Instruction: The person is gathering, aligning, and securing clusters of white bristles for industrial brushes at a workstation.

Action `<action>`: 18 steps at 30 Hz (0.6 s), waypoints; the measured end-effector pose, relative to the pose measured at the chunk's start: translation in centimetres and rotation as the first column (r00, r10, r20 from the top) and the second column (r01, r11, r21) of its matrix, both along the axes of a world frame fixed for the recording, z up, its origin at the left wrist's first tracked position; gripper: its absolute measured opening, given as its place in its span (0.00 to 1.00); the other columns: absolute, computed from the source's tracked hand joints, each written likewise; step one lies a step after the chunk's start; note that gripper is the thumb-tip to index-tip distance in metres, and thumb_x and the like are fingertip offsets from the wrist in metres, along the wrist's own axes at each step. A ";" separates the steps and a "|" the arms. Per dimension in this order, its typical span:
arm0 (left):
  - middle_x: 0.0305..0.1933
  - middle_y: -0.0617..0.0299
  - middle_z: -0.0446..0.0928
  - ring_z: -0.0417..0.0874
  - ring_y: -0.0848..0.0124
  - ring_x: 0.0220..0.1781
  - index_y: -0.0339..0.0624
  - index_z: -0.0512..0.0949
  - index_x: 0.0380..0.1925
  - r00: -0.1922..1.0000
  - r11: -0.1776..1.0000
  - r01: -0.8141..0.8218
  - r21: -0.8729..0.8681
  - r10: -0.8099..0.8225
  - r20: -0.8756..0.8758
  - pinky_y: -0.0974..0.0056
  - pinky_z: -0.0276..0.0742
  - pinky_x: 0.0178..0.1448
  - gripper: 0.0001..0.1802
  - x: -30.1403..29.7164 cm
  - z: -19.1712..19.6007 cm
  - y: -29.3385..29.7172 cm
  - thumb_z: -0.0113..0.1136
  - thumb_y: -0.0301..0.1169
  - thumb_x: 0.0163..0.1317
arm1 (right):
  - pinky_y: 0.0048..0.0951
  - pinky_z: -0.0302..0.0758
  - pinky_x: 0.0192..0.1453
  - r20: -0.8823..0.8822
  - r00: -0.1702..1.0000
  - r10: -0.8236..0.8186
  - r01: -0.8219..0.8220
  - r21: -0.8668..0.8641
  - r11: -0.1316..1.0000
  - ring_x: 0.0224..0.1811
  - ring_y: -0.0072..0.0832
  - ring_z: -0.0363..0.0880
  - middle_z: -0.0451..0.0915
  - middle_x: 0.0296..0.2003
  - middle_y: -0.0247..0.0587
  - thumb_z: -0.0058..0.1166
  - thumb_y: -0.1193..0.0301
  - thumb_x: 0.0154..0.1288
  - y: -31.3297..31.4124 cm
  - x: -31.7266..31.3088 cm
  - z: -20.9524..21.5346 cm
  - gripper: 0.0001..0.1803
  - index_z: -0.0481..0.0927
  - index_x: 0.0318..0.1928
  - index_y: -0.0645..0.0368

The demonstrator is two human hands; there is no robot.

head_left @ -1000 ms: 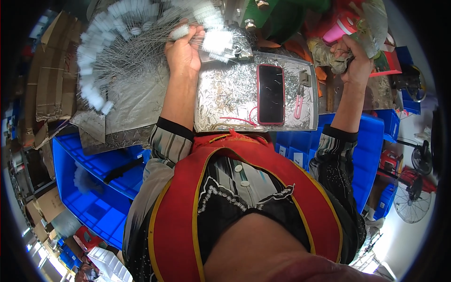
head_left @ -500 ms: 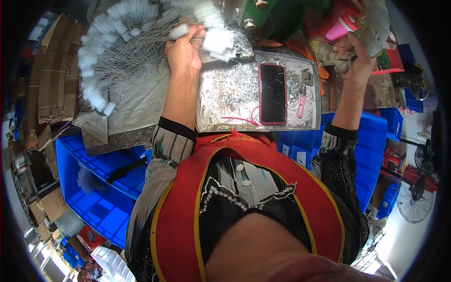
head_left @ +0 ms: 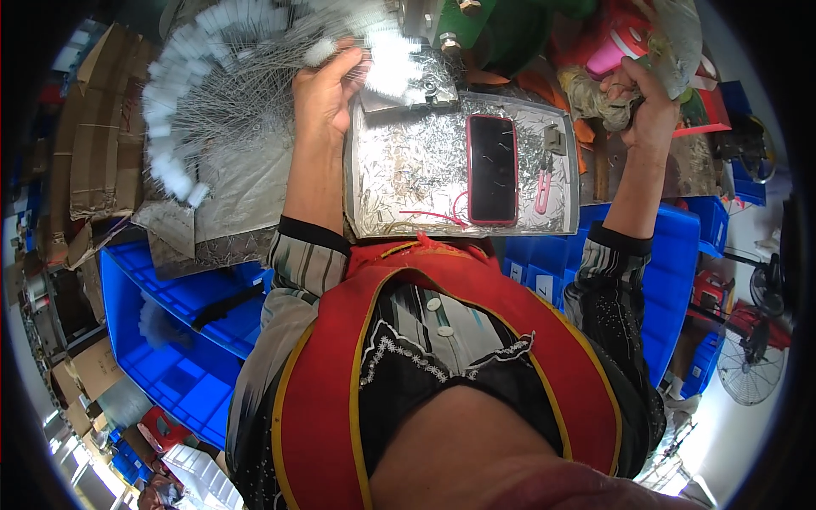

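My left hand is raised at the far edge of the tray, thumb and fingers pinched together. White-bristled wire brushes show just past its fingertips, bright and blurred, and the pinch appears to hold the wire stem of one. To its left fans a large pile of the same twisted-wire brushes, white heads outward and thin grey stems inward. At the right, my right hand is wrapped round a knob bound in dirty pale cloth. A pink and red object sits just beyond it.
A shallow white tray full of cut wire bits holds a phone in a red case and pink-handled snips. Green machinery stands beyond. Blue bins flank me, with cardboard boxes on the left.
My left hand has shifted slightly left, and its fingers have changed pose near the brush heads. The tray sits slightly further left. My right hand stays on the cloth-bound knob.
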State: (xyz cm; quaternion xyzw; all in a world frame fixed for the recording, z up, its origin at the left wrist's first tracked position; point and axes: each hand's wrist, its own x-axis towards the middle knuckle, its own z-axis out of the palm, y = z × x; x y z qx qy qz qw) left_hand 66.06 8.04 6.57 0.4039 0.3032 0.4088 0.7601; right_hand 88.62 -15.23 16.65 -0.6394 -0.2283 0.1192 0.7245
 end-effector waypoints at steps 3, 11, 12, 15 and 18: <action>0.27 0.56 0.78 0.80 0.71 0.26 0.34 0.76 0.33 0.999 0.998 -0.048 -0.032 0.048 0.014 0.72 0.77 0.28 0.11 0.0 -0.3 -0.1 0.62 0.23 0.48 | 0.31 0.68 0.33 -0.058 0.998 0.021 -0.020 0.020 1.000 0.19 0.29 0.67 0.63 0.13 0.37 0.50 0.74 0.54 -0.4 0.7 -0.6 0.15 0.64 0.13 0.59; 0.25 0.58 0.76 0.76 0.72 0.21 0.34 0.75 0.28 0.974 0.975 -0.222 -0.005 0.221 -0.050 0.71 0.69 0.22 0.09 0.3 -0.3 -1.0 0.61 0.20 0.44 | 0.31 0.68 0.33 -0.039 0.999 0.031 -0.029 0.029 0.999 0.19 0.30 0.68 0.63 0.13 0.37 0.50 0.73 0.53 -0.3 0.8 -0.7 0.15 0.64 0.13 0.59; 0.25 0.58 0.76 0.76 0.72 0.21 0.34 0.75 0.28 0.974 0.975 -0.223 -0.006 0.222 -0.051 0.71 0.69 0.22 0.09 0.4 -0.3 -1.0 0.61 0.20 0.44 | 0.31 0.68 0.33 -0.040 0.999 0.031 -0.030 0.027 0.999 0.19 0.30 0.68 0.63 0.13 0.37 0.50 0.73 0.53 -0.3 0.7 -0.6 0.15 0.64 0.13 0.59; 0.25 0.58 0.76 0.76 0.72 0.21 0.33 0.75 0.27 0.972 0.973 -0.231 0.000 0.231 -0.051 0.71 0.69 0.21 0.08 0.4 -0.2 -1.1 0.61 0.20 0.44 | 0.31 0.69 0.33 -0.025 0.999 0.037 -0.036 0.040 0.999 0.19 0.30 0.68 0.63 0.13 0.37 0.51 0.73 0.53 -0.3 0.5 -0.5 0.15 0.64 0.13 0.60; 0.25 0.58 0.76 0.75 0.72 0.21 0.33 0.75 0.27 0.967 0.969 -0.248 -0.001 0.248 -0.056 0.71 0.69 0.21 0.08 0.4 -0.3 -1.1 0.61 0.20 0.43 | 0.31 0.69 0.32 -0.013 0.999 0.045 -0.044 0.036 0.998 0.19 0.30 0.67 0.63 0.14 0.37 0.51 0.74 0.53 -0.3 1.0 -0.8 0.14 0.65 0.14 0.60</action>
